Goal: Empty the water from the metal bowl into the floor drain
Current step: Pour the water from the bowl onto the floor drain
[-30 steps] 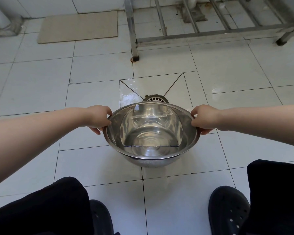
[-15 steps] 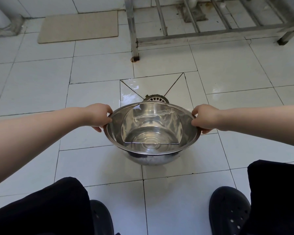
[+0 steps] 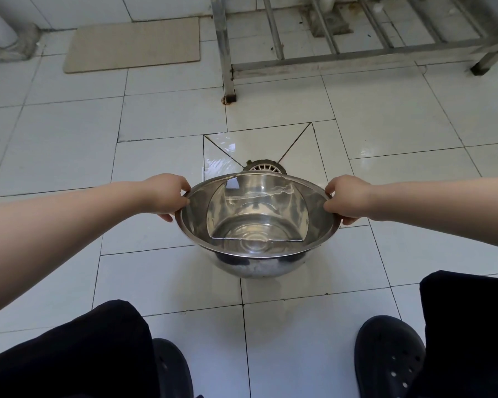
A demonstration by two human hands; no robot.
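I hold a shiny metal bowl (image 3: 314,208) above the white tiled floor, tilted away from me so its far rim dips. Clear water (image 3: 256,208) lies inside, pooled toward the far wall, its near edge a straight line across the bottom. My left hand (image 3: 167,195) grips the left rim and my right hand (image 3: 344,196) grips the right rim. The round floor drain (image 3: 263,167) with a white grate sits just beyond the far rim, partly hidden by the bowl.
The tiles (image 3: 219,162) around the drain are wet and glossy. A steel frame leg (image 3: 227,81) and rails stand behind the drain. A beige mat (image 3: 133,43) lies at the back left. My two black shoes (image 3: 388,357) and dark trouser legs are in the foreground.
The bowl has tipped further away from me; more of its outer underside shows and the water has shifted toward the far rim. Both hands keep their grip.
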